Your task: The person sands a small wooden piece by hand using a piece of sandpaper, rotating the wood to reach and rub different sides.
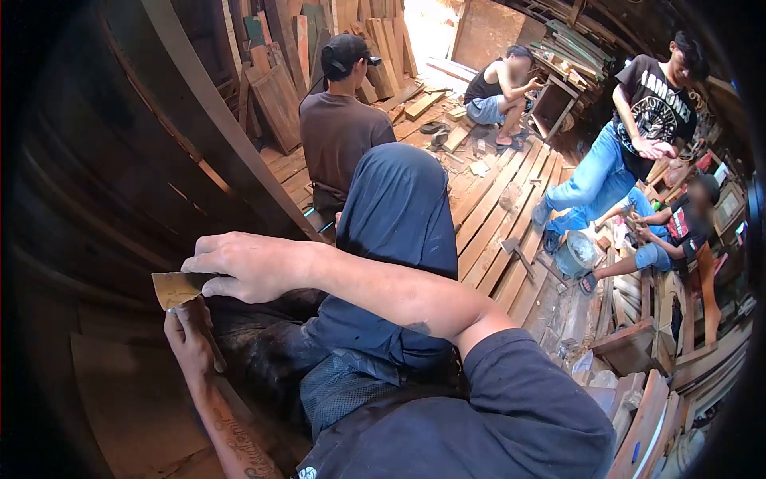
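Observation:
At the left, a small tan, creased sheet that looks like sandpaper (177, 290) is between my two hands. My right hand (247, 263) reaches across my body, its thumb and fingers closed on the sheet's right edge. Just below, my left hand (190, 329), with a ring on one finger, is closed at the sheet's lower edge. A thin wooden strip (214, 345) shows along the left hand's inner side. My raised knee (399, 207) in dark cloth stands between my hands and the room.
A dark upright panel (183, 104) rises close on my left. A person in a cap (343, 136) sits just ahead. Other people are farther right, near a bucket (576, 255) and a hammer (519, 254) on the slatted floor (487, 271). Stacked wood (638, 399) lies to my right.

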Available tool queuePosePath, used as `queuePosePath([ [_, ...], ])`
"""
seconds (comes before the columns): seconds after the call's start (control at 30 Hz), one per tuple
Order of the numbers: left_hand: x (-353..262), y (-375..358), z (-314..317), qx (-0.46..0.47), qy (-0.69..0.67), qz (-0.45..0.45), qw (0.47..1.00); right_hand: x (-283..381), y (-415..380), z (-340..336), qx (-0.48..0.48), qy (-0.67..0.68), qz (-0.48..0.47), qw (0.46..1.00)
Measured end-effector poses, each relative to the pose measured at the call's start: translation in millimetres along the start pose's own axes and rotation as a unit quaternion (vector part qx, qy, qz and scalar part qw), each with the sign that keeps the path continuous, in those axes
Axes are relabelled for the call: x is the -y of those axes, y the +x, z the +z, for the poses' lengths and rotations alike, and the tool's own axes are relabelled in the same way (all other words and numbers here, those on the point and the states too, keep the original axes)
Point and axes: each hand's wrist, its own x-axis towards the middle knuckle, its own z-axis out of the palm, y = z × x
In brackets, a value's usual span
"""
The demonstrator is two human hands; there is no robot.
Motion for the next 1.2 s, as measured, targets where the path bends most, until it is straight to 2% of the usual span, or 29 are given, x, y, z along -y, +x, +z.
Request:
queuePosePath([
  [0.1, -2, -3, 10, 0.002, 0.016, -0.034, 0.999, 5, 4, 1, -0.006, 0.036, -0.005, 0.999],
  [0.2, 3, 0, 0, -0.004, 0.023, 0.025, 0.999, 5, 2, -2, 0.009, 0.036, 0.020, 0.999],
  [0.37, 6, 1, 0, 0.019, 0.003, 0.011, 1.000, 7, 4, 0, -0.001, 0.048, 0.004, 0.999],
  [0.43, 3, 1, -3, -0.001, 0.007, 0.018, 1.000, 4, 3, 0, -0.010, 0.042, -0.011, 0.999],
  [0.53, -3, 0, -4, 0.006, 0.028, 0.009, 1.000, 2, 1, -1, 0.017, 0.005, 0.025, 1.000],
  [0.63, -5, 0, 4, 0.024, 0.009, 0.012, 1.000, 8, 8, 0, -0.023, 0.049, -0.028, 0.998],
  [0.7, -11, -2, 1, 0.035, 0.027, 0.014, 0.999, 5, 3, 1, -0.017, 0.026, -0.013, 0.999],
  [0.93, 0, -1, 1, 0.008, -0.012, 0.020, 1.000, 9, 4, 2, -0.023, 0.046, -0.014, 0.999],
  [1.0, -7, -2, -8, 0.005, -0.013, 0.031, 0.999, 3, 1, 5, -0.021, 0.013, -0.006, 1.000],
  [1.03, -2, -1, -9, -0.014, -0.003, 0.007, 1.000, 1, 0, 7, -0.018, -0.004, -0.001, 1.000],
  [1.13, 0, 0, 0, 0.025, 0.007, 0.019, 0.999, 9, 7, 6, -0.036, 0.056, -0.036, 0.997],
  [1.2, -7, 0, 2, 0.004, -0.003, 0.016, 1.000, 4, 3, 5, -0.029, 0.031, -0.019, 0.999],
])
